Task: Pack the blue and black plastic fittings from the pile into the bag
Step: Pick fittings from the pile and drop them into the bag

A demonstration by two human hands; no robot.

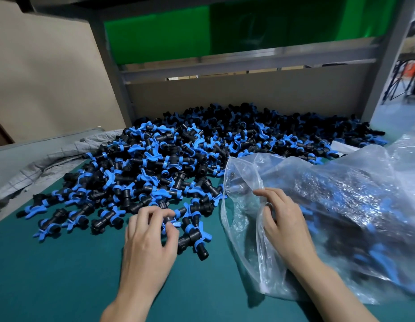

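1. Pile (178, 159): blue and black fittings heaped on the green mat (62, 275), centre to back.
2. Bag (355, 182): clear, lying just right of the pile, partly filled with fittings.
3. My left hand (150, 238): fingers curled, pinching a fitting (170, 225) at the pile's near edge.
4. My right hand (283, 226): fingers bent, gripping the bag at its mouth.
5. Grey cloth (51, 163): left of the pile.

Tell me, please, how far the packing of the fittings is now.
Done: the clear bag already holds many fittings. In hand: the left hand pinches a fitting at the near edge of the pile while the right hand holds the bag's mouth. Left: that large pile lies on the green table.
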